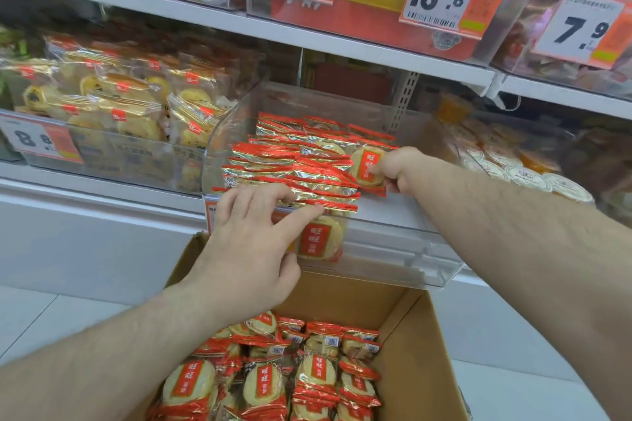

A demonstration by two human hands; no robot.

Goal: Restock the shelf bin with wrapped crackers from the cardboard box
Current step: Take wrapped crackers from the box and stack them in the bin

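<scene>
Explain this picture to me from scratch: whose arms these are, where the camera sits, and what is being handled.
There is no machine here. A person wears the camera on their head, so you look down along their own bare arms. In front is a shop shelf with a clear plastic bin partly filled with wrapped crackers. The right hand pinches one cracker packet at the bin's right side. The left hand rests its fingers on the front packets. Below stands an open cardboard box holding more of the same crackers.

Head view, forward and down; close above shelf bin (pixel 393 246) and cardboard box (pixel 420 352)
</scene>
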